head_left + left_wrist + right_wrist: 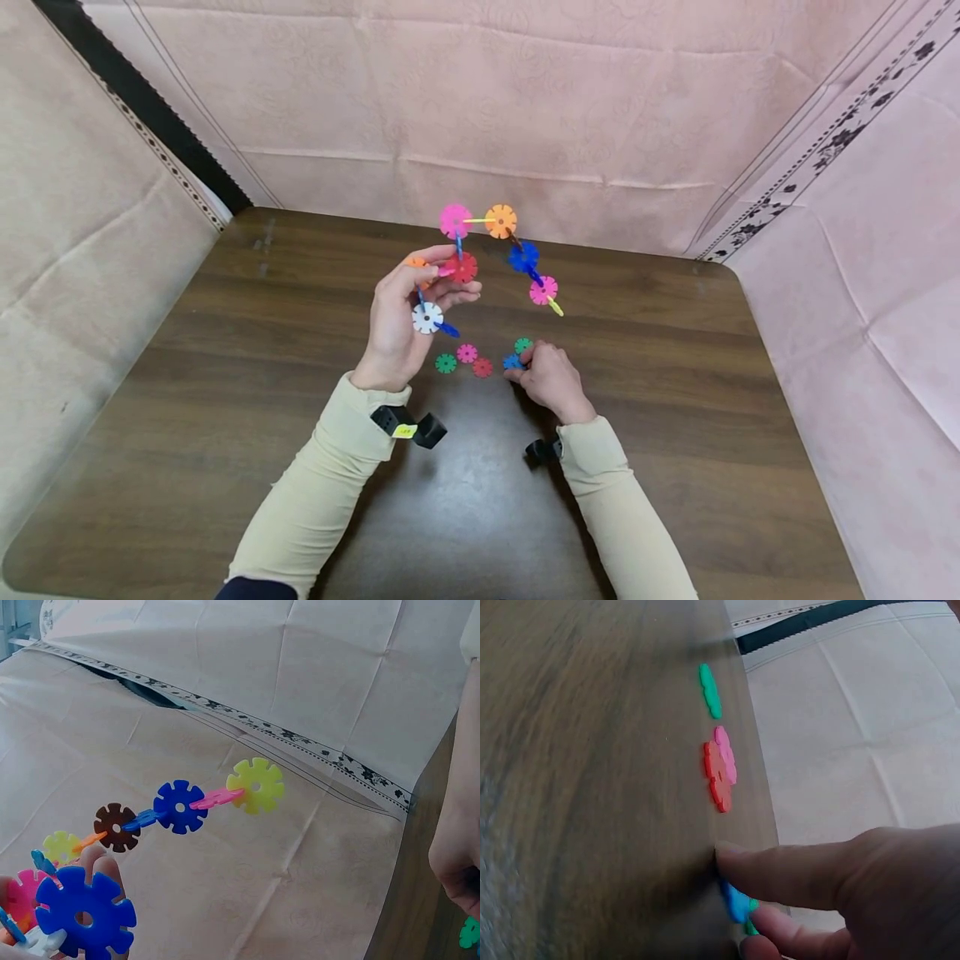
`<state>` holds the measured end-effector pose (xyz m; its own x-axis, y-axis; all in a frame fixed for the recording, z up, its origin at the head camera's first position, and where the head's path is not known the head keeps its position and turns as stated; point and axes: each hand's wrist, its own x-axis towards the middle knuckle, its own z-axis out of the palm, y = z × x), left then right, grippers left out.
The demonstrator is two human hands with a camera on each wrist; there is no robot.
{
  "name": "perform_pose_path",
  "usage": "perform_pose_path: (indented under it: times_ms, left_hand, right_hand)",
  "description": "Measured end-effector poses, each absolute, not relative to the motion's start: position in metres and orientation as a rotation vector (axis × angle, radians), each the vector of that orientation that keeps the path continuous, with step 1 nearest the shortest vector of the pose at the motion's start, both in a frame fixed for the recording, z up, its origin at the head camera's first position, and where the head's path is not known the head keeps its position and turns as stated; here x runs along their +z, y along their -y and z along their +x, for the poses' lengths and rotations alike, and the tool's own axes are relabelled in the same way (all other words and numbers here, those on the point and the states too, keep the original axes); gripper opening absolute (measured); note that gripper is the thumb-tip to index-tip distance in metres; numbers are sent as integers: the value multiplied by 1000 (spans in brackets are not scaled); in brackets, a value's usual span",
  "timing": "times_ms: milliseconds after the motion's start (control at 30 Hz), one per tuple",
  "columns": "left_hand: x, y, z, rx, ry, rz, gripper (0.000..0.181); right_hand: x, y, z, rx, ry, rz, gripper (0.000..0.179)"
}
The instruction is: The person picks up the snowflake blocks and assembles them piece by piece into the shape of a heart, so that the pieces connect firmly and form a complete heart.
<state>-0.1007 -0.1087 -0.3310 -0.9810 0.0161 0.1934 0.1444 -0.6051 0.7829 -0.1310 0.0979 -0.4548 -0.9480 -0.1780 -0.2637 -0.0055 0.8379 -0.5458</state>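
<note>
My left hand (pixel 393 325) holds up a curved chain of interlocked notched plastic discs, gripping it near a red disc (pixel 465 268). The chain runs past a pink disc (pixel 454 221) and an orange disc (pixel 501 222) to a yellow one at its far end (pixel 555 307). Its near end has a white disc (pixel 427 317) and a dark blue disc (pixel 86 915). At the table, my right hand (pixel 555 382) pinches a loose blue disc (pixel 739 904) between thumb and fingers. Just behind it lies a green disc (pixel 522 344), partly hidden in the right wrist view.
On the brown wooden table (pixel 675 400), another green disc (pixel 446 363), a pink disc (pixel 467 353) and a red disc (pixel 482 367) lie loose between the hands. Pale cloth (pixel 525 100) hangs behind the table and at both sides.
</note>
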Motion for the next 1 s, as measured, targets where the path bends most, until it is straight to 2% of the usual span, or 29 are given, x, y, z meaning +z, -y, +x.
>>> perform_pose_path:
  times_ms: [233, 367, 467, 667, 933, 1000]
  left_hand:
    - [-331, 109, -100, -2729, 1350, -289, 33]
    - [-331, 108, -100, -2720, 1351, -301, 32]
    - [-330, 108, -100, -2712, 1353, -307, 31]
    - [-331, 108, -99, -2698, 1372, -293, 32]
    - [-331, 108, -98, -2703, 1364, -279, 32]
    - [-330, 108, -98, -2696, 1368, -282, 32]
  right_hand:
    - [-454, -96, -131, -798, -2727, -105, 45]
    - [-455, -95, -132, -782, -2739, -113, 33]
    - [-454, -95, -134, -762, -2737, -140, 38]
    - [-454, -96, -134, -755, -2731, -169, 25]
    - [-456, -95, -133, -827, -2729, -177, 45]
    - [-456, -95, -133, -815, -2740, -182, 45]
